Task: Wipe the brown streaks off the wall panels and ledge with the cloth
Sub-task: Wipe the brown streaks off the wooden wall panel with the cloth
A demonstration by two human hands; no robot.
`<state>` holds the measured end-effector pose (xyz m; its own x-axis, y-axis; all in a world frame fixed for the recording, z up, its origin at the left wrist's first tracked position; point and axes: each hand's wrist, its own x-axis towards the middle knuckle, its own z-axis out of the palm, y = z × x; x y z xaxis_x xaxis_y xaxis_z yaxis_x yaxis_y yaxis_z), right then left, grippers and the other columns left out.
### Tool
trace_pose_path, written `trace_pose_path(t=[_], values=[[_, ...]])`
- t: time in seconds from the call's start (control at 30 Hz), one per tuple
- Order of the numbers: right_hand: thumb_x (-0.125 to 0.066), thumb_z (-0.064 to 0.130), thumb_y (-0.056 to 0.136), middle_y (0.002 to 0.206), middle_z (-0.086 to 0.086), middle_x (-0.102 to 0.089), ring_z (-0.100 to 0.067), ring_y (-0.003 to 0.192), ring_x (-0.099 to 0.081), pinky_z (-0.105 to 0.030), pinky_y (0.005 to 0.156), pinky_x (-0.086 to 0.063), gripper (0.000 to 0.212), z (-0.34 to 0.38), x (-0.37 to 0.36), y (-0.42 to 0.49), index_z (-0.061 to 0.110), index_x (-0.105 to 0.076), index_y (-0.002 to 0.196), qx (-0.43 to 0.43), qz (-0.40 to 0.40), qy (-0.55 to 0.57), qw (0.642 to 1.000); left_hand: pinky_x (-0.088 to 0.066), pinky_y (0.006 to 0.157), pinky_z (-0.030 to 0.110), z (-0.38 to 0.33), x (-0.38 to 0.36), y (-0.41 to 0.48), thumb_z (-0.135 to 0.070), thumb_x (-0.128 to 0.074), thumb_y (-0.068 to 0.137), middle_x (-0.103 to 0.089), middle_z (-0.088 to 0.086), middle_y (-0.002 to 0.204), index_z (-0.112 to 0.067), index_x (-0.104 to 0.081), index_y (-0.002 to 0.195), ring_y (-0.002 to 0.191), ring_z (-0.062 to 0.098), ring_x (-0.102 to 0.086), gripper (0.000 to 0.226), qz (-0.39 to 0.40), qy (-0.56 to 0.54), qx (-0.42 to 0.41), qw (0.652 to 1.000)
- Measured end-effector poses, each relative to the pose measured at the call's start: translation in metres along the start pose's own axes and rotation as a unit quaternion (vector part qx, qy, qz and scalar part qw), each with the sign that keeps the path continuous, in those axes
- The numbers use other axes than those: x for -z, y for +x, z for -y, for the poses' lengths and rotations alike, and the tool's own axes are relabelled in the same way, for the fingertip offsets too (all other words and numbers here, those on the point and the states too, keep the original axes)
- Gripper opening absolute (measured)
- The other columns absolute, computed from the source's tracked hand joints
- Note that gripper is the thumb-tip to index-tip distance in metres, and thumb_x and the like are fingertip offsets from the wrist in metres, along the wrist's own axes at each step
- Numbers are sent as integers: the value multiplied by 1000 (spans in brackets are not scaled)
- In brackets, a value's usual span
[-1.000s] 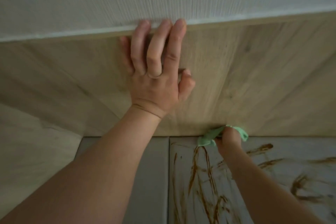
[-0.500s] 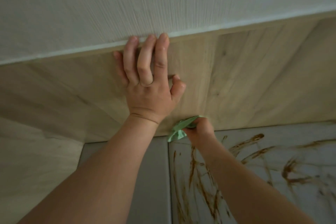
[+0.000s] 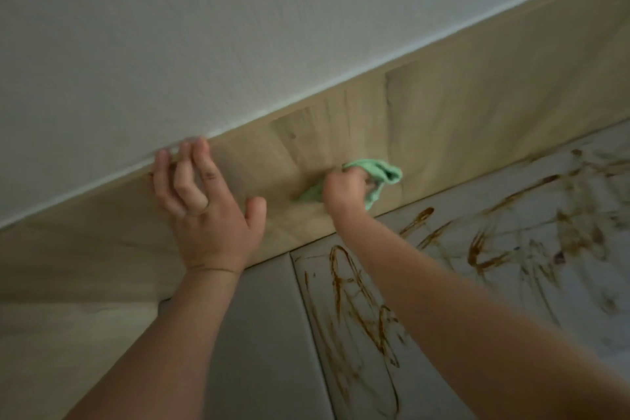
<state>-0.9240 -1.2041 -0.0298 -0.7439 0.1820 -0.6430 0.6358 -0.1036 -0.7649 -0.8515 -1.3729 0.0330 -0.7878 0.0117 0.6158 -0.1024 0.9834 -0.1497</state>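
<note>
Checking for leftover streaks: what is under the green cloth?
The cloth, gripped by the right hand, lies on the wooden ledge. Any streak beneath it is covered.

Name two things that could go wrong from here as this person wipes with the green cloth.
1. The green cloth is bunched small in the right hand on the wooden ledge. Once loaded, it may smear the brown streaks across the wall panel rather than lift them.
2. The left hand leans flat on the ledge, fingertips at the white wall. It might slip, or carry dirt onto that wall.
</note>
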Motion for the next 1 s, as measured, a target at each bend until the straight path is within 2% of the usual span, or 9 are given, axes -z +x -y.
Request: trace_pose_path(t=[0.07,0.13,0.27,0.37,0.57,0.67,0.77,0.9,1.0], values=[[-39,10,104,171,-17,9,-37,155,-18,-50,127,-20,75,34,43,10,-1,9,161,10,-87,52,995,-25,120,62,-2,6,0,-38,-60,80,-21,16,151,3,-24,157,145,52,-24,94,21,8,-2,1000],[-38,6,102,169,-7,27,-33,159,0,-49,129,-11,85,52,62,-5,9,24,159,85,-106,42,990,-23,122,61,-3,12,1,-35,-58,80,-23,20,152,2,-22,158,145,54,-25,94,41,13,-7,999],[-40,8,105,154,-28,44,-45,151,24,-54,128,2,87,38,29,-67,-7,34,148,208,88,-87,970,-21,123,60,-8,34,5,-31,-57,73,-27,28,154,-2,-21,160,150,52,-19,99,115,-9,27,993],[-39,15,107,149,-43,39,-57,148,22,-60,127,-6,84,54,42,-64,-18,29,144,197,84,-150,965,-29,116,66,-14,57,14,-34,-57,71,-30,29,152,-1,-25,158,146,51,-26,99,176,12,25,984],[-43,32,94,166,-7,33,-33,157,16,-60,127,-3,97,124,141,-30,7,26,158,199,-100,24,975,-29,114,68,-56,93,46,-23,-58,69,-43,22,142,2,-49,142,127,47,-41,77,180,29,-82,980],[-38,40,96,161,1,44,-29,153,29,-52,125,2,93,85,114,-54,13,23,160,287,22,-56,956,-30,117,63,-92,91,69,-14,-54,75,-46,18,139,0,-58,133,126,42,-44,60,135,-10,-216,967],[-40,38,98,163,-4,38,-32,152,32,-59,126,-8,78,38,116,-49,19,-2,163,360,123,-184,906,-28,121,56,-128,84,101,-9,-48,86,-54,17,133,-2,-64,122,124,38,-49,40,86,-30,-333,938],[-48,21,99,152,4,-18,-30,145,-22,-54,120,-34,50,48,162,-7,38,-40,145,425,-38,-92,900,-25,124,55,-162,79,144,-4,-42,91,-59,21,131,-1,-64,121,128,38,-48,37,53,-31,-434,899],[-57,28,99,139,0,-30,-26,131,-33,-46,111,-41,31,69,167,15,35,-44,127,416,-161,-20,895,-22,126,54,-198,71,167,-5,-44,94,-58,22,140,0,-61,128,137,39,-46,39,48,-35,-500,864]])
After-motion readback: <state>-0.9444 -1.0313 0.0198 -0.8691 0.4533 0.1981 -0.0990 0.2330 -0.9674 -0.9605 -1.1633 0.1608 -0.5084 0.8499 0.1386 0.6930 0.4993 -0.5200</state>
